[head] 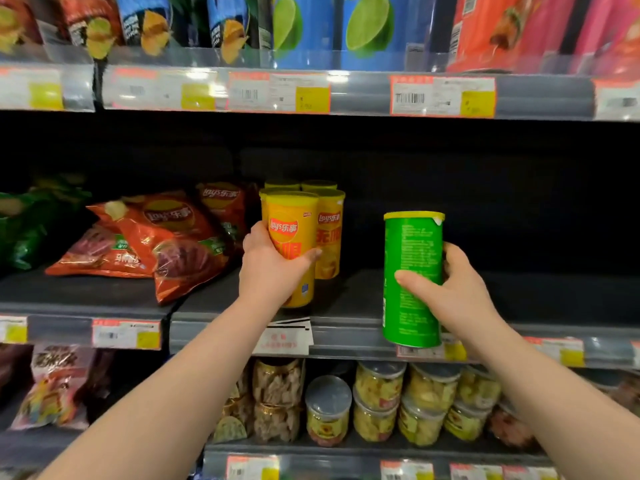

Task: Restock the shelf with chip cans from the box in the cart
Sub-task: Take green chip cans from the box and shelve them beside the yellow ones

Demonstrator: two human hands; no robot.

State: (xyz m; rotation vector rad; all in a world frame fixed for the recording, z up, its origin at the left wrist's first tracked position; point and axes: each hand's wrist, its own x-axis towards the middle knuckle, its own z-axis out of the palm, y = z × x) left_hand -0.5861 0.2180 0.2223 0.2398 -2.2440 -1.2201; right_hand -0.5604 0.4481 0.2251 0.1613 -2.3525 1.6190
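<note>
The left hand (272,268), fingers curled round the yellow can (292,216), hides whether its base rests on the middle shelf (346,329) before the standing cans (330,233), while the right hand (459,289) clasps the upright green can (412,244), thumb near, fingers half-hidden behind, at the shelf's near edge.

"Lay's 乐事" logo on the yellow can (292,216), the neighbouring can (329,233) and the orange chip bags (173,237).
</note>
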